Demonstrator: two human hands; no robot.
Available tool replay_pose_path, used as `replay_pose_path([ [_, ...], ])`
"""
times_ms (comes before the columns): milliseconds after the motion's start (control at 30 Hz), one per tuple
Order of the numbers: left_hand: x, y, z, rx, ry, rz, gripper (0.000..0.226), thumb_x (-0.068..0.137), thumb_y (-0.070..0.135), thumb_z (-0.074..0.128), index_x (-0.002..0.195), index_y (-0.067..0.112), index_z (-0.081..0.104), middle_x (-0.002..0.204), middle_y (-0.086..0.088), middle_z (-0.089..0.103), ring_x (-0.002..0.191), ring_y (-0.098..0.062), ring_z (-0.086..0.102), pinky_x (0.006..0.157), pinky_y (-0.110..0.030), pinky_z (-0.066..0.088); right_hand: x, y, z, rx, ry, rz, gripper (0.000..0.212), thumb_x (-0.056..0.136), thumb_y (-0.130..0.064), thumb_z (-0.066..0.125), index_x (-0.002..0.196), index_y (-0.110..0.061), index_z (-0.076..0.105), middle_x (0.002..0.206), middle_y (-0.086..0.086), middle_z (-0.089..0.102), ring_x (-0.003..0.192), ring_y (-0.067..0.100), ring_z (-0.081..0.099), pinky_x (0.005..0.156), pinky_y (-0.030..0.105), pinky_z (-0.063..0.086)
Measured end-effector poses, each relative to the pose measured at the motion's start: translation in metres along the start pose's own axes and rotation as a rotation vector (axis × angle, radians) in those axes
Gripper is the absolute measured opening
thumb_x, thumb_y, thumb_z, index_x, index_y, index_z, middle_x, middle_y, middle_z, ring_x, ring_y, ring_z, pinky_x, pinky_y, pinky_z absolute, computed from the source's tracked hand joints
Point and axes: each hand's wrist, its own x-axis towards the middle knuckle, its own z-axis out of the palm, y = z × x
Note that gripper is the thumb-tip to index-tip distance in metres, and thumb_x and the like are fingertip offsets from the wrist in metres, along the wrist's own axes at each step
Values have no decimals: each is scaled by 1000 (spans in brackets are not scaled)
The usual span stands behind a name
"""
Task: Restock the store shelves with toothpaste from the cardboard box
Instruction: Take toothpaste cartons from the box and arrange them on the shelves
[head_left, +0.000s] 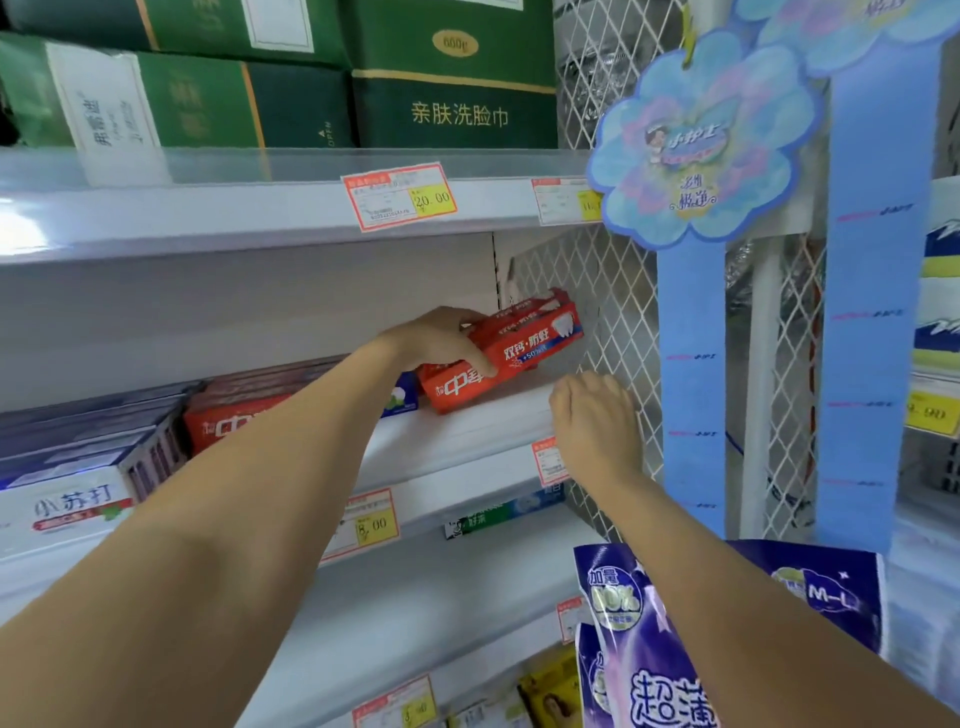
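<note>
Pinching across the long faces, the fingers of my left hand hold a small stack of red toothpaste cartons, thumb on the printed front, the other fingers hidden over the top edge. The stack sits tilted at the right end of the middle shelf, its far end near the wire mesh side panel; I cannot tell whether the lowest carton is resting on the board or just above it. I judge these cartons light and stiff along their length, but the thin card would dent at the corners, and it looks glossy enough for one to slide off another. A hold near the middle, squeezing the stack together, suits them best. My right hand hangs at the shelf's front lip beside the mesh, knuckles toward me, fingers curled out of sight; I cannot tell whether they hold anything. The cardboard box is not in view.
</note>
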Motion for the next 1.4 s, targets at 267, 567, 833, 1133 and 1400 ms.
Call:
replay_pose_path([
  [267,22,-15,14,197,-65,-14,75,72,36,79,137,26,42,127,-2,60,98,-19,61,86,-34,52,1,3,4,-39,-25,14,52,97,-32,8,86,-13,55,91,5,60,81,14,38,82,31,38],
  [567,29,-25,23,471,3,19,71,83,61,57,139,20,42,131,-5,54,112,-24,54,89,-30,45,-1,2,1,-31,-30,25,38,102,-22,22,86,-12,55,94,5,59,85,15,40,87,32,37],
  [833,34,-32,29,681,49,15,69,87,65,45,137,17,43,135,-7,52,117,-27,51,103,-42,41,-1,2,2,-37,-39,36,38,101,-23,21,90,-13,56,94,4,59,85,13,38,86,32,38],
  [1133,33,-30,30,589,9,10,57,93,54,45,135,14,45,131,-5,56,111,-25,55,100,-39,44,1,4,5,-45,-17,24,38,101,-23,23,93,-12,58,94,4,59,85,13,39,86,32,39],
  [1400,-55,7,25,384,253,203,37,99,32,44,118,4,59,118,-16,62,104,-30,57,82,-31,43,3,1,-5,-34,-99,26,50,95,-29,11,88,-8,56,93,11,59,89,24,48,86,37,39],
])
